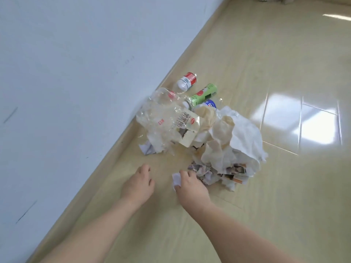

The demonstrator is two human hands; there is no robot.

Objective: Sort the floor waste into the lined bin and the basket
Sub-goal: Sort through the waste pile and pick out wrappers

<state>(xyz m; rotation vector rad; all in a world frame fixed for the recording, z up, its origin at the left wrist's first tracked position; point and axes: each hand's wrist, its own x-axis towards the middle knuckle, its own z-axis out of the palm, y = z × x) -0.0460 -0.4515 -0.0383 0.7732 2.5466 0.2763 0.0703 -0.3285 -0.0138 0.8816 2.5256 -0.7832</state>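
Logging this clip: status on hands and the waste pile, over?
Right hand pinching a white paper scrap. Left hand empty, above floor. Waste pile unsorted by the wall. Bin, basket out of view.

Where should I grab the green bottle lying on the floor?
Grab the green bottle around its far half, the bare end pointing away from the heap. It lies on its side, and its white-capped end is tucked under the clear plastic bag, so come down from above on the open far-right side, fingers across its width.

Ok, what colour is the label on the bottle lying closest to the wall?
Red and white, on the bottle, in the head view.
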